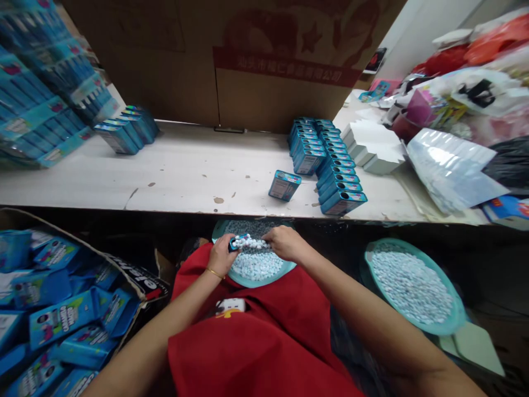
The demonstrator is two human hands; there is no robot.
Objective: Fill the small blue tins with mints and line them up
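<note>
1 small blue printed box (pixel 234 244) is in the L hand (pixel 220 258), over a teal bowl (pixel 255 284) of white pellets (pixel 256 266) tucked at the bench's near edge. L fingers are wrapped round the box; pellets are heaped at its R end. R hand (pixel 284 242) is just R of the heap, fingers curled in & close tog.; can't tell if they pinch a scoop or only pellets.

Box is prob. light, thin-walled, fairly stiff but easy to dent, maybe a bit slippery; best held by its sides, clear of the opening. Pellets look hard & likely roll, so a tilt could spill them.

On the white bench (pixel 185 176): 1 lone blue box (pixel 284 186), 2 packed rows of boxes (pixel 308 161) to its far R, white card stack (pixel 374 144) beyond, a small box group (pixel 124 132) far L. A big brown carton (pixel 165 71) blocks the far side; the bench edge overhangs the bowl's far part. Near L, an open carton (pixel 124 262) of loose boxes; R, a 2nd teal bowl (pixel 459 317), also pellet-filled; plastic bags (pixel 491 82) crowd far R.
</note>
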